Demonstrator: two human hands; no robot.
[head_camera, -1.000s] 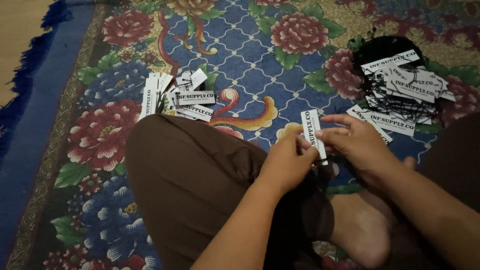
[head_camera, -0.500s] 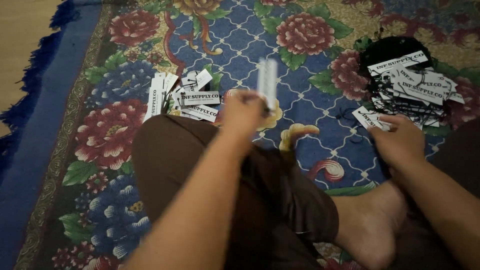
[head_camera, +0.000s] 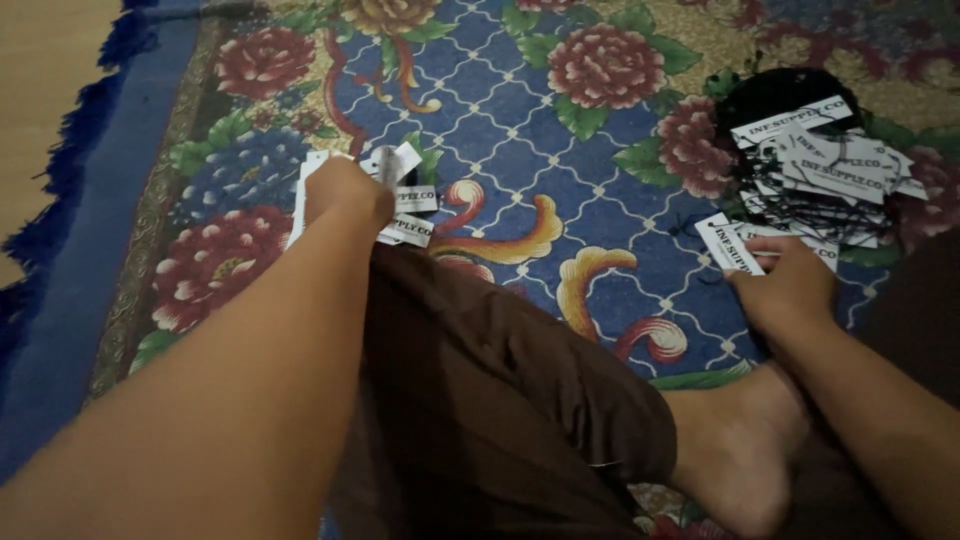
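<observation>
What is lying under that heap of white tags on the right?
Under the white tags show tangled black strings and the flowered carpet. Anything deeper in the heap is covered.

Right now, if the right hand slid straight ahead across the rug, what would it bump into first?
The right hand already rests on a white paper tag. Going straight on, it would probably meet the pile of tags with black strings next, though depth is hard to judge.

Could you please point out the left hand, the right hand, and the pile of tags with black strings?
left hand (head_camera: 345, 192), head view, back of the hand
right hand (head_camera: 790, 285), head view, back of the hand
pile of tags with black strings (head_camera: 820, 160), head view, a white tag mid-pile
</observation>
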